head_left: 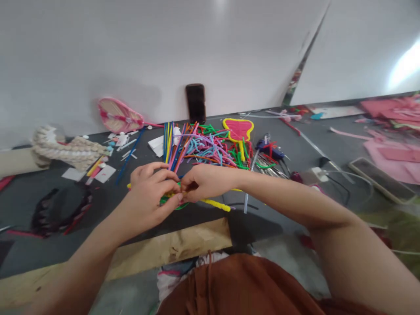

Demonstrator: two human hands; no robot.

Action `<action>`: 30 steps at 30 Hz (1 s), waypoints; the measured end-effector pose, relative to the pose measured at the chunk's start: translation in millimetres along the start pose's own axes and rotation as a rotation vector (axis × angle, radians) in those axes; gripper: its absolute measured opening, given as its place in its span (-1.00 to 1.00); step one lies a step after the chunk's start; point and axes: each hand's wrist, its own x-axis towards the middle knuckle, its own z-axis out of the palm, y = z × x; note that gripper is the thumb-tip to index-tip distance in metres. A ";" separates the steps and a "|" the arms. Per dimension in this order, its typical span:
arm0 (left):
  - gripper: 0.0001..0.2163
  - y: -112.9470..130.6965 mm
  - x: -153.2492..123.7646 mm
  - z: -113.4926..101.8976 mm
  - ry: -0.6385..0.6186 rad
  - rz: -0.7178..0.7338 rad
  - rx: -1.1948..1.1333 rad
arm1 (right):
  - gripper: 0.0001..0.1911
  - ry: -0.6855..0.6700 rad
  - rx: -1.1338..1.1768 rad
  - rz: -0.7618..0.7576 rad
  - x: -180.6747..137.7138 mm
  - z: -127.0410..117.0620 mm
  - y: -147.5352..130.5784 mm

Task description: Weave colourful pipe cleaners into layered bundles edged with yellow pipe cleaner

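My left hand [149, 197] and my right hand [208, 181] meet over the front of the dark table, fingertips pinched close together. Between them is a yellow pipe cleaner [218, 204], whose thick coiled end sticks out to the right under my right hand. Green pipe cleaner [179, 205] shows below the fingers, but the exact grip is partly hidden. Just behind my hands lies a heap of coloured pipe cleaners [210, 146]. A pink shape with a yellow border and stem [239, 130] rests at the heap's right side.
A phone [196, 103] leans upright on the white wall. A pink leaf-shaped piece [120, 116], a braided beige piece [74, 151] and a dark headband [62, 214] lie left. A blue-handled tool [271, 148], glue sticks, another phone [382, 179] and pink sheets [393, 153] lie right.
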 end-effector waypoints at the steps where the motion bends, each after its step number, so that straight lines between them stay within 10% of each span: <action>1: -0.81 -2.2 1.4 -0.3 -0.012 0.020 -0.003 | -0.82 0.013 -0.019 0.005 -0.6 0.1 -0.6; 30: -0.91 -0.8 -5.6 -11.1 -0.256 -0.084 -0.250 | -0.83 0.057 -0.129 0.002 -6.8 15.6 -15.0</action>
